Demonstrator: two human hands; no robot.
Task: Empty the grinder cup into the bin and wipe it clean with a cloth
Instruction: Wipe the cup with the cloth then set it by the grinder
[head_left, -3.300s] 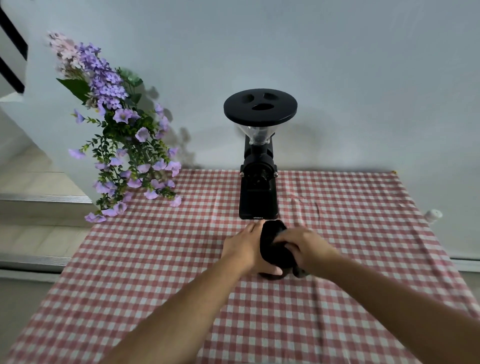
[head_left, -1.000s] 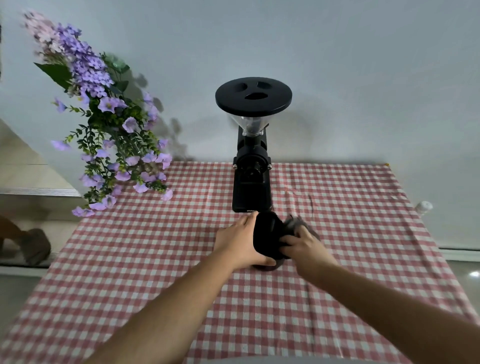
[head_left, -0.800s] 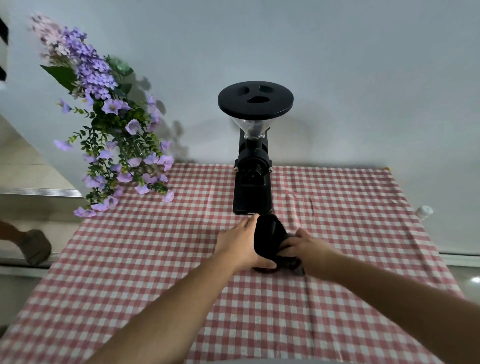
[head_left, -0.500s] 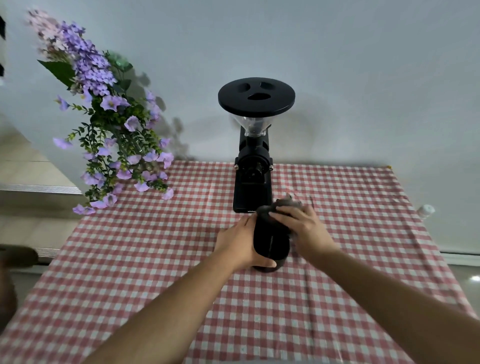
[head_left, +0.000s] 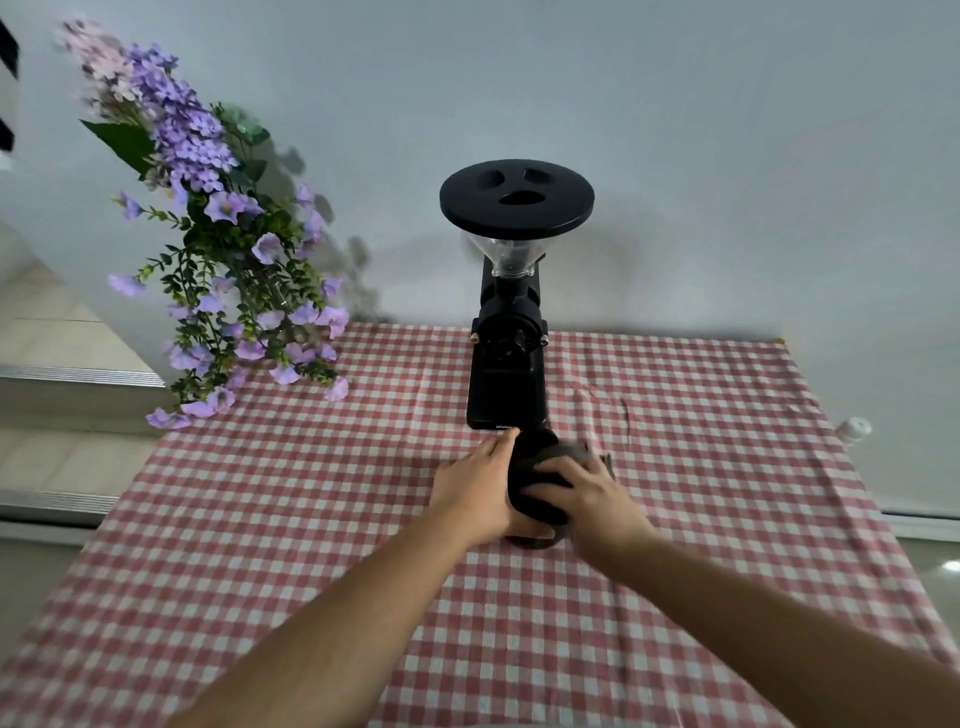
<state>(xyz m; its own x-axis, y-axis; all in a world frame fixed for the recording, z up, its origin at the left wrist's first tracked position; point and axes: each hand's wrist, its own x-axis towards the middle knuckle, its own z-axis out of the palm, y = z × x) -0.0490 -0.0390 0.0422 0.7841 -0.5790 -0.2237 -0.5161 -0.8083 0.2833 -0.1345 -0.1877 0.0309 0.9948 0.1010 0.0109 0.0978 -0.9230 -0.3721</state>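
The black grinder cup (head_left: 524, 467) stands on the checked tablecloth just in front of the black coffee grinder (head_left: 508, 332). My left hand (head_left: 475, 491) wraps around the cup's left side and holds it steady. A dark grey cloth (head_left: 569, 453) is pressed against the cup's top and right side by my right hand (head_left: 589, 493), with its fingers spread over it. Most of the cloth is hidden under that hand. No bin is in view.
The red-and-white checked tablecloth (head_left: 311, 545) covers the table against a pale wall. A bunch of purple flowers (head_left: 228, 280) hangs over the back left corner. A small white object (head_left: 852, 428) sits off the right edge. Steps lie to the left.
My right hand has slid the cloth from the cup's top down over its right side. My left hand has kept its hold on the cup. The view shifted slightly.
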